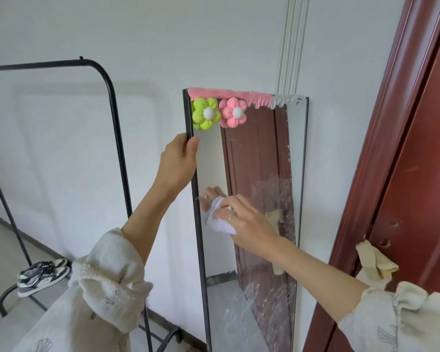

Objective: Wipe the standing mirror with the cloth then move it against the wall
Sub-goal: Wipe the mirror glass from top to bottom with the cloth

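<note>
From the head camera we saw the standing mirror [262, 199] upright in front of the white wall [87, 34], just left of a dark red door frame [391, 148]; we could not tell whether its back touched the wall. Our left hand [179, 158] grasped the mirror's black left edge just below the top corner, thumb on the glass side and fingers curled behind the frame. Our right hand [244, 217] pressed a small pale cloth [220, 219] against the glass about halfway down, near the left edge, its fingers bent over the bunched cloth and holding it there; a thin ring showed on one finger. The reflection of that hand and cloth met them in the glass. Streaks and smears covered the lower part of the mirror. Along the top edge ran a strip of pink and grey trim [229, 94], and under it, in the top left corner, sat a green flower [205, 113] beside a pink flower [233, 113], each with a pale round centre. To the left stood a black clothes rail [112, 110], well apart from the mirror, with a pair of grey and white sneakers [42, 275] on its low bar. A pale rag [374, 261] hung on the door at the right. Both our arms wore loose cream sleeves [107, 283] pushed back from the wrists.
</note>
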Motion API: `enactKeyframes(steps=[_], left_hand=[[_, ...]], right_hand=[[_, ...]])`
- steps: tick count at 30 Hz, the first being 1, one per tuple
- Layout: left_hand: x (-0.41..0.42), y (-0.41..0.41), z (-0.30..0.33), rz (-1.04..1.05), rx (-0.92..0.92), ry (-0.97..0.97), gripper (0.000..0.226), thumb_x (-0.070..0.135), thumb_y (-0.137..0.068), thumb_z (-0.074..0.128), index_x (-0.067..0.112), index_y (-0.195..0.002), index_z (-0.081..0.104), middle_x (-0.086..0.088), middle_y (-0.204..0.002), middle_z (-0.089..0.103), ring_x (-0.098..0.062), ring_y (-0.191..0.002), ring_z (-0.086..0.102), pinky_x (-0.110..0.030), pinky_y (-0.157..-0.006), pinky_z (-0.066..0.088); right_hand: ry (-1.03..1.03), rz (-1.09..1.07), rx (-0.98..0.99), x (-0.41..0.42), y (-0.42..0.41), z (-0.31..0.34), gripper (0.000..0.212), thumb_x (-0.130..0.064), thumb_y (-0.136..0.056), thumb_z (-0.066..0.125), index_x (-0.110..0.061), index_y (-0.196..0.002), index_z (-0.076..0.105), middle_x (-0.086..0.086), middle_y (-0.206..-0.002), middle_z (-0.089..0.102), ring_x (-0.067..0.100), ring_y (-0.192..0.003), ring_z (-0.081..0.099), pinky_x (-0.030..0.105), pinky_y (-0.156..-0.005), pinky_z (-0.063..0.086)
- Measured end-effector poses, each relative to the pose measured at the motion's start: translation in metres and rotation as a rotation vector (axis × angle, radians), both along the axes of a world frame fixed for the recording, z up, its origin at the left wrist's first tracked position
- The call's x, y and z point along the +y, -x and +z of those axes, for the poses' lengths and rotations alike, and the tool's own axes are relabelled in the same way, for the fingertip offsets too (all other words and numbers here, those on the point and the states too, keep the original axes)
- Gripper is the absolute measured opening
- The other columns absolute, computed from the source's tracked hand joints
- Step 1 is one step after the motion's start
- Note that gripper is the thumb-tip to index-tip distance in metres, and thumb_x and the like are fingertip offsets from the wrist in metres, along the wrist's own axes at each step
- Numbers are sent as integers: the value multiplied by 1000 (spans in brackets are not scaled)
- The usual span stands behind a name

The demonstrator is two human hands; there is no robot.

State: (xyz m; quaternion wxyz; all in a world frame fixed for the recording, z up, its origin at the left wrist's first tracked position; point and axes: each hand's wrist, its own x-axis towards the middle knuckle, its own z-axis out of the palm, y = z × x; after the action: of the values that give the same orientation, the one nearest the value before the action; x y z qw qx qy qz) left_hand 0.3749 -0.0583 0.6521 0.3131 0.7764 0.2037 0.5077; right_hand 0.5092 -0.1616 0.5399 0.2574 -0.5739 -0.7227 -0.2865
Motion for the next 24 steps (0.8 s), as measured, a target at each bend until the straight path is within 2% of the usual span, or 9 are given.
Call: enactKeyframes(steps=[3,7,10,12,14,16,19,21,24], left_hand=[[-3,-2,-3,9,3,-20,38,20,-101,34,18,-64,26,2,-60,28,-14,-56,26,-27,-53,25],[-10,-4,-6,-21,1,-28,35,20,-101,32,21,-66,27,5,-63,29,-12,-57,29,-18,-50,29],[-10,-6,-14,-28,9,27,32,21,-101,32,23,-69,28,5,-65,32,-11,-59,33,-18,-55,31],[-7,-5,-20,-12,17,41,30,21,-101,31,21,-71,31,5,-65,32,-15,-60,34,-22,-58,34],[-5,-3,-20,27,41,20,24,21,-102,31,12,-80,35,5,-64,32,-12,-57,32,-15,-51,30],[-5,-1,-19,40,55,0,20,21,-102,31,7,-87,35,6,-65,32,-10,-57,32,-14,-48,30],[-5,1,-20,32,52,-26,21,22,-102,32,8,-88,34,6,-64,32,-10,-56,31,-15,-49,29],[-8,-1,-20,17,52,-44,20,23,-102,32,8,-89,35,6,-63,32,-10,-56,32,-17,-50,28],[-12,-3,-21,24,43,-47,18,23,-102,31,9,-91,36,7,-64,34,-10,-56,35,-14,-51,30]], right_hand=[[58,33,-66,-1,-11,21,51,9,-56,76,-8,-103,65,11,-98,60,26,-91,59,39,-51,57],[-209,-26,176,11,-9,58,39,1,-68,70,-7,-106,65,12,-97,58,29,-90,58,44,-58,54],[-276,-13,213,21,7,52,37,1,-72,66,-3,-108,65,14,-98,58,28,-93,56,45,-61,54],[-241,19,173,23,18,28,40,10,-69,62,-3,-107,64,14,-100,59,29,-93,56,44,-56,54],[-147,65,117,19,21,0,42,14,-66,63,-3,-105,64,14,-101,60,29,-94,55,41,-56,55],[-15,114,16,10,16,-19,41,16,-64,64,-1,-101,67,14,-100,61,24,-93,52,35,-56,55],[142,165,-148,-2,8,-17,45,14,-58,69,-4,-100,66,13,-96,62,22,-90,51,30,-51,54],[68,129,-96,-1,3,1,49,11,-62,71,-9,-105,60,12,-97,61,26,-90,58,35,-55,57],[-185,-21,49,7,-8,41,40,6,-65,68,-7,-103,63,12,-98,60,29,-90,59,42,-54,54]])
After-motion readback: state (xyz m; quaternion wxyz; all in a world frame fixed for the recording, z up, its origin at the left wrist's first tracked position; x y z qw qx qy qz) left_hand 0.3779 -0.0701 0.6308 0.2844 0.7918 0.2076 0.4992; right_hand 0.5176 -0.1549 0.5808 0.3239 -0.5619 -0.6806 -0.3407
